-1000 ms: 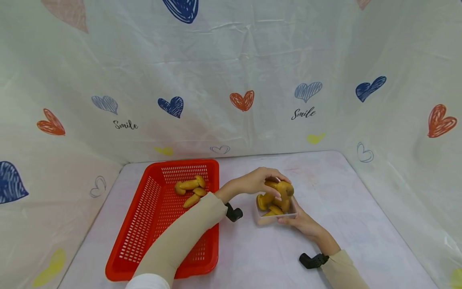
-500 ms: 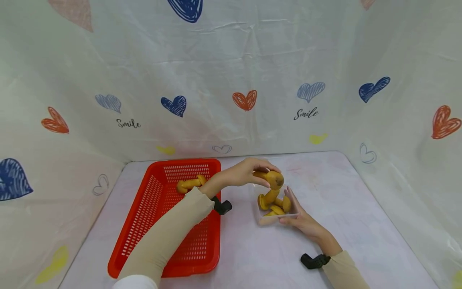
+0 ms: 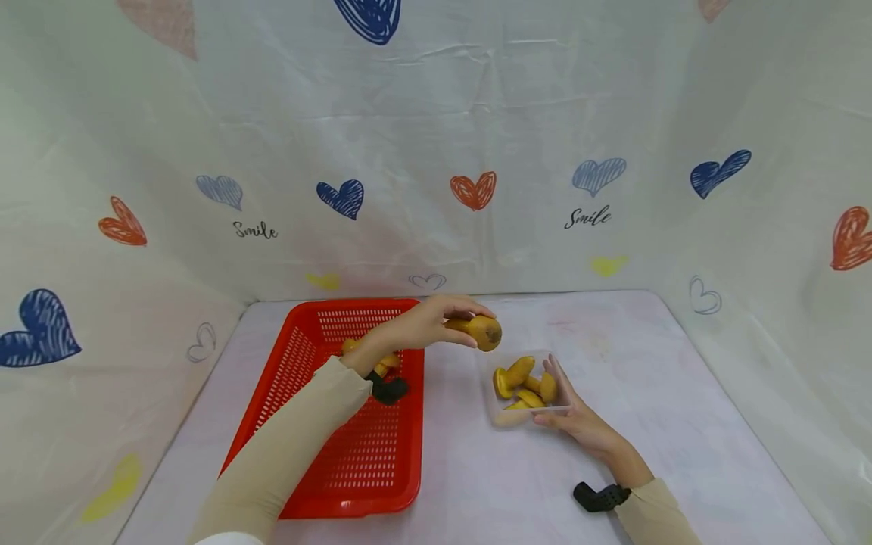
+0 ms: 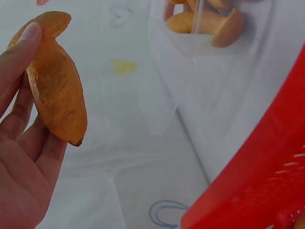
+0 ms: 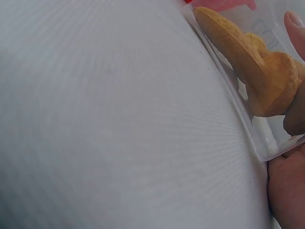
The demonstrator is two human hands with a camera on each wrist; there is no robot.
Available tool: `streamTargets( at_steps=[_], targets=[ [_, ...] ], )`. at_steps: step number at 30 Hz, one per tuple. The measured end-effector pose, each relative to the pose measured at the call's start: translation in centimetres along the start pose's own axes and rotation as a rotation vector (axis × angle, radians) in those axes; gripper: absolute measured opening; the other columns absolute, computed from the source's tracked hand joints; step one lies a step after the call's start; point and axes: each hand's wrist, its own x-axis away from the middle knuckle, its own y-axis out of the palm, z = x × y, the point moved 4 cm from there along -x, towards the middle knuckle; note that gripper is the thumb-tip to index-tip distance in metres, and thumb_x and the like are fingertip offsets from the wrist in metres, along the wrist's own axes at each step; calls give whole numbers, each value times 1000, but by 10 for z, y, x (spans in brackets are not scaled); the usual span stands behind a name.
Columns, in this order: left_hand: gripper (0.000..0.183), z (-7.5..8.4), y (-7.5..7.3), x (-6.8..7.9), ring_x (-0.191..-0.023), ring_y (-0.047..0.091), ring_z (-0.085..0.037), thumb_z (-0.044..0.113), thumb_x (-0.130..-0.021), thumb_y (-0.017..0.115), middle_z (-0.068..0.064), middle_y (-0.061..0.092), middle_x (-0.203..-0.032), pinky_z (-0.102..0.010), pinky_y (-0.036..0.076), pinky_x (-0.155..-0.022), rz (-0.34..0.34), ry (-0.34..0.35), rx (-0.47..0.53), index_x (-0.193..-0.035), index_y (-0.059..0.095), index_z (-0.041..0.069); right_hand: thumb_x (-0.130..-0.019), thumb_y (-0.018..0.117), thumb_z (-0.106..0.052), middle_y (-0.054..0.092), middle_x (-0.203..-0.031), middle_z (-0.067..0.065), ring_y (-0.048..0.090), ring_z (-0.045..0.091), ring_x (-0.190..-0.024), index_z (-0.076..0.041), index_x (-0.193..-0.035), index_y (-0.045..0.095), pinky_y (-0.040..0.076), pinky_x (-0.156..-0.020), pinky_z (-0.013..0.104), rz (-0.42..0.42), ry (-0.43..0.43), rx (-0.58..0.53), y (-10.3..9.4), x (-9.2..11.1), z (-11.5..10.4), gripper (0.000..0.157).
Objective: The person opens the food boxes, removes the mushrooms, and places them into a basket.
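My left hand (image 3: pixel 431 322) pinches a yellow-brown mushroom (image 3: pixel 487 333) in the air between the red basket and the clear plastic box (image 3: pixel 507 421). In the left wrist view the thumb lies over the mushroom's (image 4: pixel 59 90) cap end, with fingers behind it. My right hand (image 3: pixel 584 422) grips the box at its right front corner, thumb at the front and fingers along the side. Several mushrooms (image 3: pixel 519 372) lie inside the box. The right wrist view shows a mushroom (image 5: pixel 257 71) against the box's clear wall.
A red perforated basket (image 3: pixel 412 484) stands on the left of the white-covered table (image 3: pixel 490 484). A few mushrooms (image 3: pixel 390 362) lie in it, partly hidden behind my left forearm. A white sheet (image 3: pixel 409 136) printed with hearts surrounds the table's back and sides.
My left hand has lifted the mushroom out from over the box and carried it left towards the basket. My right hand keeps its grip on the box.
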Motion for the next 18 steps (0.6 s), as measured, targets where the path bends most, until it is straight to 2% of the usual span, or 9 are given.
streamTargets(
  at_steps=[3,5,7,10,14,18],
  targets=[
    [44,5,-6,12,-98,54,-20,3,-82,67,-8,57,-117,-33,46,-89,16,-8,-14,-124,56,4,-83,67,-5,-8,-153,-1,-16,29,-136,-36,-146,-5,6,-102,64,6,-1,7,0,0,0,101],
    [44,-5,-10,17,-98,54,-17,9,-82,68,-3,57,-117,-32,47,-88,28,-14,-20,-125,57,8,-83,66,-4,-9,-153,-1,-18,29,-135,-36,-146,-6,-2,-98,68,6,3,9,0,0,1,101],
    [46,-17,-13,24,-99,54,-14,13,-82,69,2,57,-116,-31,47,-87,43,-31,-23,-126,57,13,-83,66,-4,-8,-153,-2,-18,29,-135,-36,-146,-6,-2,-97,69,5,5,12,0,0,2,101],
    [47,-38,-18,33,-100,54,-10,20,-80,70,10,57,-115,-28,48,-86,63,-71,-20,-126,57,20,-83,66,-4,-9,-153,-2,-17,30,-136,-37,-146,-5,6,-100,68,4,7,12,0,1,2,100],
    [44,-47,-23,47,-100,55,-12,21,-81,70,8,59,-112,-30,48,-85,75,-130,-12,-123,58,24,-83,67,-6,-8,-153,-2,-15,32,-136,-38,-146,-5,15,-101,64,7,2,10,0,1,0,101],
    [45,-56,-28,63,-97,56,-14,23,-81,70,6,59,-109,-32,48,-85,83,-173,-18,-124,57,23,-83,67,-6,-10,-153,-2,-17,31,-135,-38,-146,-5,9,-102,65,4,1,-1,1,2,-2,101]
  ],
)
